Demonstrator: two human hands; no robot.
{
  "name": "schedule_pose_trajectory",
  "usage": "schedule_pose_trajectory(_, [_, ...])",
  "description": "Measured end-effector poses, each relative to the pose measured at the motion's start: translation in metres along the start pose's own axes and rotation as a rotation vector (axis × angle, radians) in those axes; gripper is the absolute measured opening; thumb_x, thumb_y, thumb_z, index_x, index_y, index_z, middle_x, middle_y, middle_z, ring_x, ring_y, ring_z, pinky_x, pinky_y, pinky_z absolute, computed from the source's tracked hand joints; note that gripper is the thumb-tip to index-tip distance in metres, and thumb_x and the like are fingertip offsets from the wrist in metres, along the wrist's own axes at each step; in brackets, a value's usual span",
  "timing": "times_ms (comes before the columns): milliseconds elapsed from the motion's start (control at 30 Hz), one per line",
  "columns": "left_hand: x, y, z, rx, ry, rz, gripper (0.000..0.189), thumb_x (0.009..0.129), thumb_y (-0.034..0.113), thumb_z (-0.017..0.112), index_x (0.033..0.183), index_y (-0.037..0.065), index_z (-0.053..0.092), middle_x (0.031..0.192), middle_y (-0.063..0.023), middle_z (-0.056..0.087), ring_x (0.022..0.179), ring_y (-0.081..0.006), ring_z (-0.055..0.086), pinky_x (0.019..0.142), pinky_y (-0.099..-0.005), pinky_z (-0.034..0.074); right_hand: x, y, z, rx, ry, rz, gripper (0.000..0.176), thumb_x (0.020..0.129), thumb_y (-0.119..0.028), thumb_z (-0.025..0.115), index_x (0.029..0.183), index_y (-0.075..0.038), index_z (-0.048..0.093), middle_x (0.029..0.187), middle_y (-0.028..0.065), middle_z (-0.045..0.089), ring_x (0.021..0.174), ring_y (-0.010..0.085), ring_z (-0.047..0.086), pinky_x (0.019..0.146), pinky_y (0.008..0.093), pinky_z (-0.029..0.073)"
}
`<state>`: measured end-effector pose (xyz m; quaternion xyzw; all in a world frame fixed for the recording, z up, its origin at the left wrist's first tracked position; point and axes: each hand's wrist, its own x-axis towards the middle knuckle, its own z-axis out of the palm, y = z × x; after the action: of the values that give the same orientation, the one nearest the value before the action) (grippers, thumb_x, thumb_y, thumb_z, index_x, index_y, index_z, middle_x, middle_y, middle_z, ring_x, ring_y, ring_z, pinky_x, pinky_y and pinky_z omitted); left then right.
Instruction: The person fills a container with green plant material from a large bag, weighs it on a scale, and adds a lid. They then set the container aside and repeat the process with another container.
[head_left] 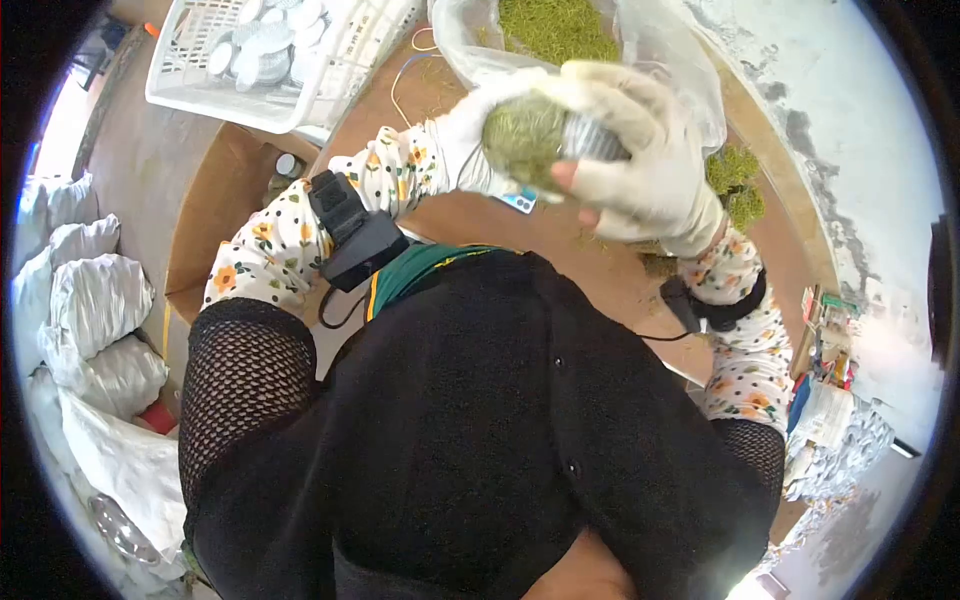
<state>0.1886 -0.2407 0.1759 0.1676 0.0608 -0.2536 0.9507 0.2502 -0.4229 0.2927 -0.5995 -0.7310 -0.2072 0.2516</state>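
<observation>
A clear jar (522,142) packed with green dried plant material is held on its side above the table. My left hand (468,130), in a white glove, is closed round the jar's body; most of its fingers are behind the jar. At the other end sits a ribbed silvery lid (592,140). My right hand (650,165), in a pale glove with bare thumb and fingertip showing, is wrapped round this lid. Beyond both hands lies an open clear plastic bag (680,60) with loose green dried plant material (560,30) in it.
A white plastic basket (315,95) full of silvery lids (270,45) stands at the upper left. Below it, a cardboard box (215,200) holds jars. A phone (520,203) lies on the brown table (540,225). Green clumps (740,190) lie at right. White sacks (100,300) line the left.
</observation>
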Motion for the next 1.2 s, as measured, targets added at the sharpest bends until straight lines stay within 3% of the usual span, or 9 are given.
schedule_pose_trajectory(67, [-0.003,0.021,0.012,0.188,-0.123,-0.023,0.068,0.092,0.058,0.056,0.138,0.008,0.048,0.127,-0.0167,0.061,0.105,-0.026,0.066,0.069,-0.0406,0.061,-0.009,0.012,0.005,0.09,0.195,0.256,0.034,0.066,-0.019,0.072,0.1,-0.014,0.068,0.118,0.0152,0.065,0.102,0.031,0.065,0.088,0.0407,0.053])
schedule_pose_trajectory(167, [0.009,0.013,0.041,0.967,0.104,0.914,0.061,0.092,0.037,0.067,0.138,0.005,0.043,0.125,-0.014,0.057,0.113,-0.0231,0.059,0.088,-0.0379,0.053,-0.009,0.017,0.047,0.806,0.931,0.991,0.028,0.095,-0.029,0.056,0.109,-0.007,0.068,0.108,0.0124,0.068,0.097,0.0225,0.065,0.087,0.0383,0.051])
schedule_pose_trajectory(233, [-0.008,0.024,0.059,1.618,0.27,1.388,0.061,0.084,0.021,0.078,0.131,0.002,0.045,0.123,-0.0149,0.052,0.115,-0.0226,0.052,0.1,-0.0363,0.043,0.005,0.017,0.066,1.203,1.145,1.1,0.033,0.099,-0.031,0.05,0.109,-0.005,0.068,0.098,0.0095,0.07,0.092,0.022,0.065,0.081,0.037,0.051])
schedule_pose_trajectory(467, [-0.068,0.033,-0.025,1.395,0.332,0.984,0.075,0.083,0.033,0.08,0.14,0.003,0.04,0.136,-0.0178,0.049,0.121,-0.0278,0.053,0.101,-0.0394,0.046,-0.025,0.009,0.137,1.6,0.775,1.289,0.04,0.103,-0.022,0.05,0.138,-0.005,0.047,0.143,0.0134,0.052,0.128,0.0205,0.052,0.106,0.037,0.044])
schedule_pose_trajectory(600, [-0.167,0.037,-0.076,1.323,0.79,0.846,0.071,0.079,0.027,0.082,0.135,-0.001,0.05,0.125,-0.0163,0.057,0.116,-0.0242,0.056,0.099,-0.0383,0.047,-0.047,-0.007,0.146,1.251,0.199,1.143,0.058,0.1,-0.016,0.053,0.151,0.002,0.031,0.15,0.0169,0.044,0.138,0.0226,0.043,0.112,0.0335,0.036])
schedule_pose_trajectory(667, [-0.222,0.043,-0.081,1.368,1.035,0.814,0.074,0.076,0.029,0.082,0.133,-0.007,0.051,0.107,-0.0155,0.068,0.104,-0.0231,0.064,0.094,-0.0363,0.051,-0.077,0.003,0.147,1.366,0.274,1.206,0.057,0.1,-0.015,0.053,0.149,0.003,0.033,0.149,0.0171,0.045,0.137,0.0239,0.044,0.111,0.0331,0.037])
schedule_pose_trajectory(800, [-0.318,0.059,-0.163,1.992,1.783,0.281,0.088,0.076,0.046,0.081,0.143,0.0,0.045,0.144,-0.0279,0.04,0.13,-0.0398,0.046,0.108,-0.0464,0.039,-0.116,0.014,0.125,1.296,0.289,1.298,0.053,0.104,-0.021,0.049,0.149,0.001,0.033,0.147,0.0154,0.048,0.132,0.0251,0.05,0.107,0.0367,0.041])
schedule_pose_trajectory(967, [-0.263,0.136,-0.163,2.067,1.396,0.871,0.056,0.084,0.028,0.074,0.126,-0.006,0.059,0.118,-0.0236,0.065,0.114,-0.0328,0.061,0.101,-0.0389,0.045,-0.123,0.007,0.083,0.971,0.375,1.402,0.049,0.099,-0.011,0.054,0.144,0.004,0.043,0.144,0.0152,0.05,0.132,0.0236,0.049,0.11,0.0339,0.037])
schedule_pose_trajectory(1200, [-0.175,0.246,-0.208,2.051,1.286,0.431,0.05,0.085,0.027,0.073,0.125,0.0,0.06,0.115,-0.0196,0.065,0.109,-0.0315,0.06,0.097,-0.0369,0.046,-0.175,-0.03,0.028,0.35,0.392,1.373,0.046,0.097,-0.005,0.052,0.142,0.001,0.047,0.145,0.0127,0.05,0.135,0.0237,0.046,0.115,0.0372,0.031])
